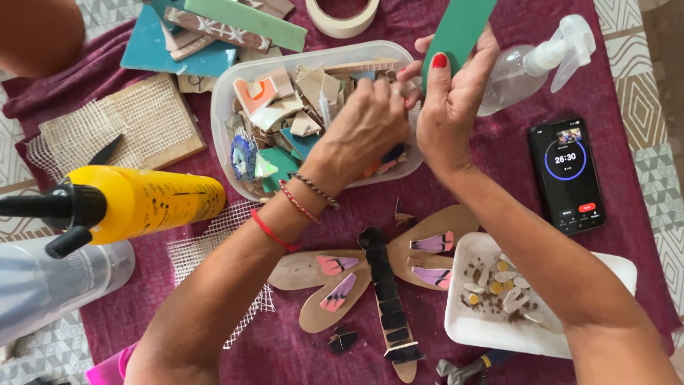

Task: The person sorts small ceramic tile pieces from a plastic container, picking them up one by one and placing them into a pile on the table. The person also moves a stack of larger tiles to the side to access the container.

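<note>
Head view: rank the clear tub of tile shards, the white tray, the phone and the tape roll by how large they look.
1. clear tub of tile shards
2. white tray, lower edge cut off
3. phone
4. tape roll, partly out of frame, so unsure

— What lies under the maroon cloth [499, 164]?

— A surface of patterned tiles [627, 57], grey and cream, showing past the cloth's right and left edges.

— And the light?

— Soft and even across the cloth, possibly daylight; no window shows.

— Any walls?

— None in view; beyond the cloth's top right corner it blurs.
</note>
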